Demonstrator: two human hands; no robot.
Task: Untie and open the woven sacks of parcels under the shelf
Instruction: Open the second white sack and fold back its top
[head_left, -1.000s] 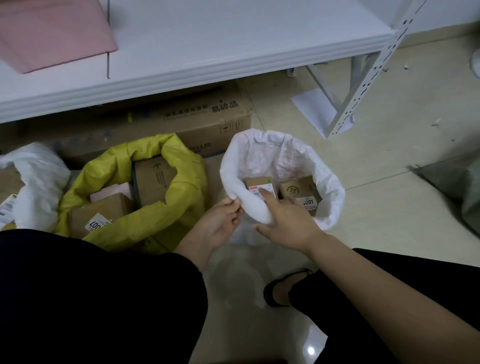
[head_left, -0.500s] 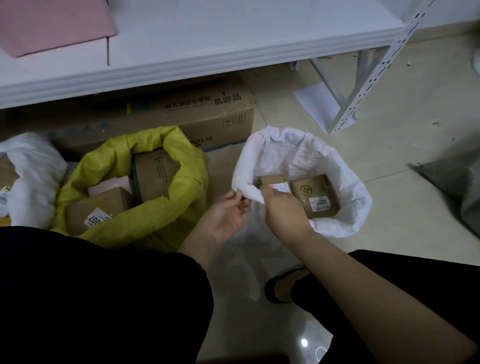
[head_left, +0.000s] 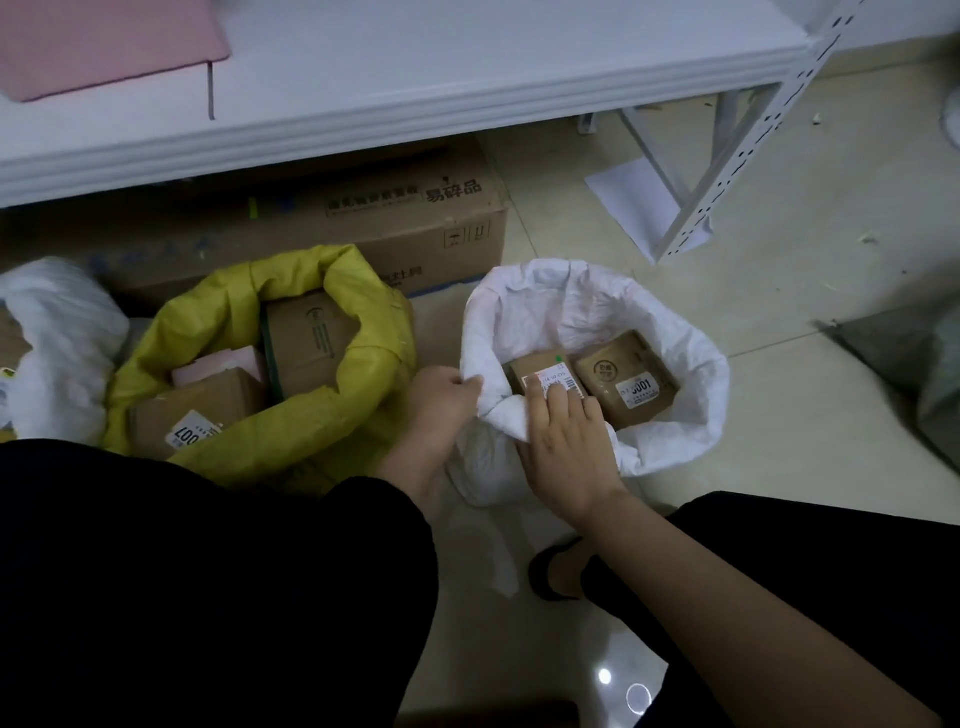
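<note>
From my feed, the left hand (head_left: 436, 402) pinches the rolled-down rim of the white sack (head_left: 597, 306) at its near left edge, fingers curled onto the cloth. The right hand (head_left: 566, 441) lies across the near rim just beside the left one. Its fingers are almost straight and reach into the sack mouth, with the tips resting on the label of a small brown parcel (head_left: 537, 371). I cannot tell whether its thumb has hold of the fold beneath. The sack stands open on the floor (head_left: 779, 218) right in front of both hands. A second brown parcel (head_left: 623, 376) lies in it beyond the right hand's fingertips, touching the first. To the left of the left hand, close by, sits the yellow sack (head_left: 363, 364), also open and holding several cartons. Further left is another white sack (head_left: 62, 338). Beyond the hands a large carton (head_left: 415, 228) sits under the white shelf (head_left: 415, 78), and a pink sheet (head_left: 104, 41) lies on that shelf, far to the left.
</note>
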